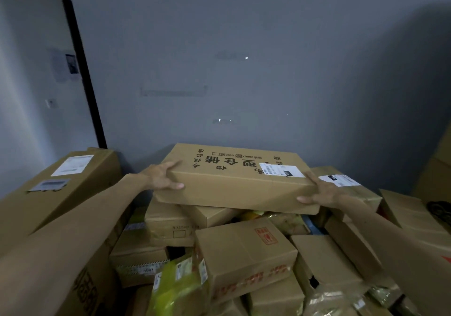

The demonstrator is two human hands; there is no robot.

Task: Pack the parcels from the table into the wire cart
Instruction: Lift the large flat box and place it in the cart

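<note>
Item: my left hand [164, 177] and right hand [321, 191] each grasp an end of the flat printed carton [234, 181], fingers curled round its edges.

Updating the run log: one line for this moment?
left hand: grips flat box, left end | right hand: grips right end | flat box: atop pile of parcels

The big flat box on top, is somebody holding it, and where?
Yes. The left hand grips the big flat box at its left end, the right hand at its right end.
</note>
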